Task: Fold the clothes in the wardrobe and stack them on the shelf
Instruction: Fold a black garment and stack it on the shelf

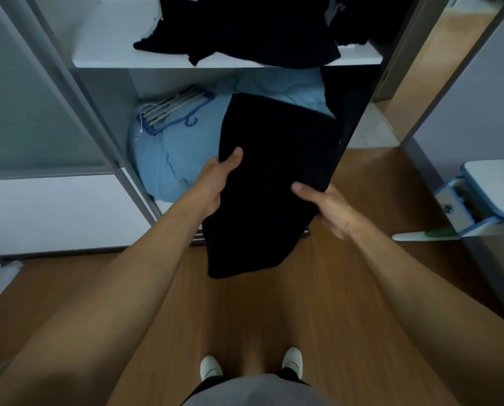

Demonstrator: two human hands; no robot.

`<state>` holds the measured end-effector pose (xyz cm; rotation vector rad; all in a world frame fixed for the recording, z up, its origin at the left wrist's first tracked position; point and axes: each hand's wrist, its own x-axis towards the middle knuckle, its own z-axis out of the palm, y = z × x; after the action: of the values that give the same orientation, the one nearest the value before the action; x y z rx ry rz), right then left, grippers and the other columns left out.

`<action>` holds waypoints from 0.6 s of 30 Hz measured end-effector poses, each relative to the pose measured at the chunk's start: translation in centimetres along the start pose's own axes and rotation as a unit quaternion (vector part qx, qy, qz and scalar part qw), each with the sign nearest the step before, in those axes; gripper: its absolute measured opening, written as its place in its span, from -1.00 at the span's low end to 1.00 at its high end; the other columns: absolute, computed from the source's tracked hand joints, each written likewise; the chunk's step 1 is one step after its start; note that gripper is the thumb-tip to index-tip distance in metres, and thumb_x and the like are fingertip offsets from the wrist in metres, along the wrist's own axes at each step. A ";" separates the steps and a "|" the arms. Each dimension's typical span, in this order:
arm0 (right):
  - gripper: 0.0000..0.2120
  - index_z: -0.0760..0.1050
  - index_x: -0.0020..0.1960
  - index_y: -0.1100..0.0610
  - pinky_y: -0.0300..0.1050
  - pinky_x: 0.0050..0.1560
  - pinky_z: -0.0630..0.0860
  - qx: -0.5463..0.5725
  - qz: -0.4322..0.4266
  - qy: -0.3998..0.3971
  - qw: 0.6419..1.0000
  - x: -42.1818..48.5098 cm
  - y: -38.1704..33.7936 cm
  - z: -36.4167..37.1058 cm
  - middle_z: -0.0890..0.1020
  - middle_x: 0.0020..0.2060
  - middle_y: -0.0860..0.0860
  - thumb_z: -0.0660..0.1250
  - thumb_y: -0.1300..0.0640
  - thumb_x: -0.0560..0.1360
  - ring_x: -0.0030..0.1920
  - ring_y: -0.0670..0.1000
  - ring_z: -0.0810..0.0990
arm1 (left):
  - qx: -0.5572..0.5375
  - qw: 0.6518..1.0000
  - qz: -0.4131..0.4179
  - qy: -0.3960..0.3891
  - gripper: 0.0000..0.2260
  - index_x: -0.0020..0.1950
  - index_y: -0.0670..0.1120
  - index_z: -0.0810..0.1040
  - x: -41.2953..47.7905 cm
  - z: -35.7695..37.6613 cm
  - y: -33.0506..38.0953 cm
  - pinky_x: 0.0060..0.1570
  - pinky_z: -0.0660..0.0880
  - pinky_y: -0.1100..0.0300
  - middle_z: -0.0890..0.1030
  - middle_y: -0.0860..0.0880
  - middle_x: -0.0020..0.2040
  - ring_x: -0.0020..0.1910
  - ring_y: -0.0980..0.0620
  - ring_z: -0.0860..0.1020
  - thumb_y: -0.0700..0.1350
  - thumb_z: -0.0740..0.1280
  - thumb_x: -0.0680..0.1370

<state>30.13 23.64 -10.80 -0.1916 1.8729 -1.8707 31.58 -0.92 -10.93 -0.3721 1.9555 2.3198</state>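
A folded dark navy garment (268, 177) hangs flat in the air in front of the open wardrobe. My left hand (215, 186) grips its left edge, thumb on top. My right hand (326, 209) holds its right edge from below, thumb lying on the cloth. Above, the white shelf (113, 58) carries a loose heap of dark clothes (244, 27), part of it drooping over the shelf's front edge.
Under the shelf lies a light blue bedding bundle (171, 159) with several hangers (171, 109) on it. A sliding wardrobe door (40, 112) stands at left. A small blue-and-white stool or table (490, 189) stands at right on the wooden floor (362, 288). White scraps (3, 275) lie at far left.
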 end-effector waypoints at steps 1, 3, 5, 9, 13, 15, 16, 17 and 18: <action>-0.70 0.51 0.23 -0.14 -0.22 0.25 0.52 -0.014 -0.017 0.009 1.000 -0.1 0.5 0.8 0.69 0.10 -0.22 0.44 0.04 0.52 0.16 -0.19 0.63 | 0.002 1.000 -0.008 0.011 -0.60 0.30 -0.11 0.58 -0.1 -0.1 0.3 0.16 0.58 0.11 0.70 -0.07 0.14 0.13 -0.02 0.66 0.14 0.31 0.61; -0.72 0.54 0.24 -0.03 -0.18 0.23 0.56 0.022 -0.046 0.037 0.998 0.2 0.3 2.5 0.70 0.12 -0.10 0.43 0.13 0.54 0.17 -0.10 0.65 | 0.033 0.998 -0.024 0.047 -0.55 0.22 -0.06 0.63 -0.3 -0.9 0.9 0.05 0.61 0.14 0.72 -0.03 0.07 0.05 0.01 0.69 0.26 0.30 0.57; -0.75 0.56 0.23 0.07 -0.09 0.22 0.58 0.084 -0.046 0.062 0.994 0.6 -0.5 3.8 0.70 0.13 0.03 0.41 0.17 0.56 0.17 0.00 0.67 | 0.097 0.991 -0.012 0.087 -0.53 0.13 0.01 0.65 -0.5 -1.9 1.1 -0.05 0.59 0.21 0.74 0.02 0.00 -0.03 0.07 0.70 0.36 0.27 0.52; -0.71 0.56 0.26 0.19 -0.04 0.12 0.64 0.134 0.030 0.087 0.987 1.9 -2.0 5.3 0.72 0.07 0.10 0.41 0.14 0.56 0.07 0.06 0.71 | 0.192 0.973 -0.022 0.128 -0.55 0.09 0.14 0.58 -1.4 -4.1 -1.1 0.11 0.42 0.26 0.63 0.12 0.12 0.03 0.16 0.60 0.41 0.09 0.54; -0.72 0.60 0.19 0.26 0.04 0.05 0.66 0.156 0.100 0.086 0.979 2.1 -2.2 4.7 0.73 0.03 0.16 0.43 0.12 0.55 0.01 0.12 0.73 | 0.143 0.978 -0.120 0.098 -0.30 0.42 0.07 0.46 -2.5 -5.4 -5.8 0.40 0.27 0.09 0.52 0.10 0.32 0.28 0.13 0.45 0.50 0.01 0.51; -0.80 0.64 0.09 0.23 -0.01 -0.06 0.68 0.179 0.124 0.078 0.973 1.9 -2.0 4.1 0.74 -0.02 0.15 0.44 0.12 0.54 -0.04 0.10 0.74 | 0.071 0.988 -0.126 0.063 -0.30 0.37 0.08 0.53 -2.5 -5.4 -6.9 0.39 0.34 0.01 0.60 0.10 0.28 0.29 0.11 0.50 0.51 0.02 0.50; -0.80 0.65 0.09 0.23 -0.01 -0.07 0.67 0.193 0.135 0.074 0.969 1.9 -1.9 3.9 0.74 -0.01 0.14 0.43 0.12 0.54 -0.03 0.11 0.74 | 0.016 0.993 -0.109 0.037 -0.35 0.34 0.09 0.56 -2.4 -5.2 -7.2 0.36 0.39 0.01 0.63 0.08 0.26 0.31 0.06 0.53 0.48 0.05 0.52; -0.78 0.64 0.12 0.23 -0.01 -0.07 0.67 0.204 0.145 0.072 0.965 1.8 -1.8 3.6 0.73 0.02 0.15 0.42 0.11 0.55 0.00 0.12 0.73 | -0.034 0.995 -0.088 0.008 -0.42 0.33 0.12 0.55 -2.4 -4.8 -7.2 0.34 0.42 0.02 0.63 0.08 0.28 0.33 0.05 0.53 0.44 0.07 0.54; -0.75 0.64 0.14 0.22 0.00 -0.07 0.67 0.212 0.153 0.070 0.963 1.9 -1.7 3.4 0.72 0.05 0.15 0.42 0.10 0.55 0.03 0.13 0.72 | -0.069 0.995 -0.068 -0.022 -0.48 0.35 0.16 0.53 -2.4 -4.4 -7.2 0.34 0.42 0.04 0.60 0.10 0.32 0.36 0.06 0.51 0.41 0.10 0.56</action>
<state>29.55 19.71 -9.40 0.3605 1.4356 -2.0441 36.02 -3.71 -17.90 -0.4462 1.6975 2.3611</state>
